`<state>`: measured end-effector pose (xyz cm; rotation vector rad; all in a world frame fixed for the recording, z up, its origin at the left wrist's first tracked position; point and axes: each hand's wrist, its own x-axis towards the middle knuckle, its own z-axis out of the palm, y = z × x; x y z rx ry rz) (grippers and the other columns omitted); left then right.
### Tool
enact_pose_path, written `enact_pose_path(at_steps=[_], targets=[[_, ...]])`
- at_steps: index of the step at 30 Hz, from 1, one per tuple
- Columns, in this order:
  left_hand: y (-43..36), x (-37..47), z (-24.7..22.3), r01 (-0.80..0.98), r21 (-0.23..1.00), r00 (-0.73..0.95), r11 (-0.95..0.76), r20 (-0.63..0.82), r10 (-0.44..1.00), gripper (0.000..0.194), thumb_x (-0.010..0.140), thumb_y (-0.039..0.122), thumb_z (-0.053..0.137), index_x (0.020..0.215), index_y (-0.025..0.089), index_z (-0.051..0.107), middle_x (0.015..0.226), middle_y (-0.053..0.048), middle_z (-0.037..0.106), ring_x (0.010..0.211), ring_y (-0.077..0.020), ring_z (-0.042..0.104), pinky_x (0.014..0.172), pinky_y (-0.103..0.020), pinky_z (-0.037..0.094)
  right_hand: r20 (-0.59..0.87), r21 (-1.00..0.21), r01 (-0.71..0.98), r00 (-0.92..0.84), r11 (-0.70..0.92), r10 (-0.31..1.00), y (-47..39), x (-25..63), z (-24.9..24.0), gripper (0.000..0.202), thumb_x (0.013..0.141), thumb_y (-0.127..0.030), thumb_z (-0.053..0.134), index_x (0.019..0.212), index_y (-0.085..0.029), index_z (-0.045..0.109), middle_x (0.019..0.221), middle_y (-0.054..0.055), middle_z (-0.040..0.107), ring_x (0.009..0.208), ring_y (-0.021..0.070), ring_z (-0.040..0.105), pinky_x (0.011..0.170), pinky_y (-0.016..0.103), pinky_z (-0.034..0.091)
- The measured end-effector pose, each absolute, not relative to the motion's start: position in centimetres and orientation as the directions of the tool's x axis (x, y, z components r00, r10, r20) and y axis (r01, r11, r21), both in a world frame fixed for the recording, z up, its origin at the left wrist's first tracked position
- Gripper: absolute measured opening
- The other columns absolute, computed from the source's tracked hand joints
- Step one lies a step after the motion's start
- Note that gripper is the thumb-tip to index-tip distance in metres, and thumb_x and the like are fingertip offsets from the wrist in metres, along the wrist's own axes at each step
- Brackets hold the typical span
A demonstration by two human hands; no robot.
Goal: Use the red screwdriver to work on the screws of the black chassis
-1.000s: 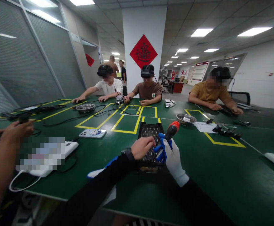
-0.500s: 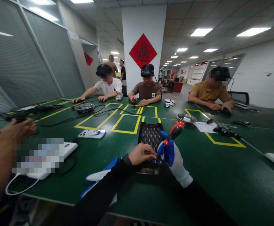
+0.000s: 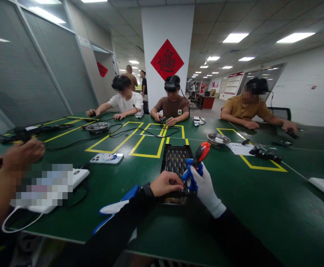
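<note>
A black tray (image 3: 177, 152) with rows of small metal-looking pieces lies on the green table in front of me. My left hand (image 3: 167, 183), bare, is over its near end, with thumb and fingers pinched together; whatever they hold is too small to make out. In a white and blue glove, my right hand (image 3: 203, 185) is closed around a screwdriver (image 3: 201, 152) with a red and black handle. The handle points up and slightly right. Its lower end is hidden by the fingers, close to my left fingertips.
A loose glove (image 3: 117, 207) lies beside my left forearm. Left of the tray are a phone (image 3: 107, 158) and a white power bank-like box (image 3: 79, 178) with cables. Metal bowls (image 3: 219, 140) and black parts (image 3: 264, 152) lie farther off. Co-workers sit around the table.
The screwdriver has come lower and stands more upright, and my right hand has turned with it. My left hand stays pinched at the tray. The view has shifted slightly.
</note>
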<state>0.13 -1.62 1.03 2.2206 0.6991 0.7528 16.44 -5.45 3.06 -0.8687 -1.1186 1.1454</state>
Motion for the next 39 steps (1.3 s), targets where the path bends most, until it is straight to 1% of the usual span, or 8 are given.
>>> enact_pose_path(at_steps=[4,9,14,21,29,31,35,39], targets=[[-1.74,0.17,1.18,0.277,0.736,0.676,-0.618,0.308,0.670,0.025,0.076,0.034,0.059,0.078,0.012,0.068,0.076,-0.004,0.064,0.062,-0.0093,0.050,0.058,-0.019,0.038,0.187,-0.911,-0.391,-0.101,0.134,0.977,-5.84,16.47,3.27,0.047,0.084,-0.053,0.035,0.114,-0.019,0.047,0.070,0.001,0.060,0.050,0.0097,0.053,0.043,0.020,0.041],[-1.83,0.17,1.24,0.268,0.741,0.665,-0.616,0.321,0.674,0.023,0.075,0.032,0.059,0.079,0.011,0.068,0.074,-0.004,0.062,0.059,-0.0083,0.048,0.056,-0.018,0.037,0.258,-0.909,-0.351,-0.049,0.225,0.965,-5.97,16.41,3.37,0.034,0.083,-0.042,0.046,0.109,-0.021,0.044,0.074,0.001,0.062,0.049,0.0088,0.052,0.043,0.020,0.041],[-1.82,0.19,1.45,0.257,0.733,0.690,-0.629,0.317,0.651,0.021,0.074,0.030,0.060,0.077,0.011,0.068,0.072,-0.004,0.061,0.058,-0.0077,0.046,0.055,-0.018,0.036,0.233,-0.932,-0.292,-0.023,0.217,0.972,-5.64,16.46,3.20,0.029,0.077,-0.037,0.057,0.097,-0.021,0.042,0.067,-0.002,0.061,0.041,0.0075,0.047,0.037,0.018,0.036],[-1.81,0.23,1.64,0.286,0.728,0.683,-0.623,0.301,0.665,0.023,0.075,0.032,0.058,0.077,0.011,0.068,0.073,-0.004,0.062,0.060,-0.0083,0.047,0.056,-0.019,0.037,0.229,-0.921,-0.341,-0.086,0.187,0.970,-5.62,17.10,3.37,0.047,0.082,-0.050,0.043,0.112,-0.014,0.049,0.069,0.003,0.060,0.047,0.0088,0.050,0.041,0.020,0.041],[-1.77,0.19,1.18,0.261,0.744,0.664,-0.615,0.324,0.674,0.020,0.073,0.029,0.060,0.076,0.011,0.068,0.073,-0.004,0.061,0.057,-0.0073,0.046,0.054,-0.018,0.036,0.203,-0.938,-0.287,0.002,0.195,0.979,-5.38,16.72,2.95,0.035,0.076,-0.041,0.057,0.101,-0.020,0.047,0.066,-0.002,0.062,0.041,0.0075,0.049,0.037,0.018,0.039],[-1.70,0.18,1.11,0.248,0.749,0.670,-0.615,0.326,0.667,0.021,0.073,0.030,0.061,0.076,0.010,0.068,0.073,-0.004,0.062,0.058,-0.0076,0.046,0.055,-0.018,0.036,0.182,-0.938,-0.305,-0.018,0.168,0.983,-5.44,16.76,3.06,0.037,0.077,-0.044,0.055,0.102,-0.018,0.047,0.064,-0.001,0.061,0.042,0.0082,0.049,0.037,0.019,0.040],[-1.53,0.15,0.93,0.249,0.757,0.668,-0.603,0.316,0.673,0.024,0.074,0.033,0.060,0.077,0.010,0.068,0.074,-0.004,0.062,0.058,-0.0080,0.046,0.055,-0.019,0.036,0.156,-0.918,-0.385,-0.120,0.099,0.980,-5.60,16.96,3.19,0.049,0.083,-0.054,0.038,0.112,-0.016,0.049,0.070,0.002,0.061,0.047,0.0093,0.051,0.041,0.020,0.041],[-1.53,0.12,0.96,0.256,0.765,0.665,-0.590,0.304,0.682,0.024,0.074,0.033,0.060,0.078,0.010,0.068,0.074,-0.004,0.062,0.058,-0.0080,0.046,0.054,-0.019,0.036,0.185,-0.917,-0.376,-0.107,0.133,0.977,-5.60,16.95,3.08,0.045,0.082,-0.050,0.043,0.109,-0.016,0.050,0.071,0.003,0.061,0.049,0.0090,0.051,0.042,0.019,0.040]])
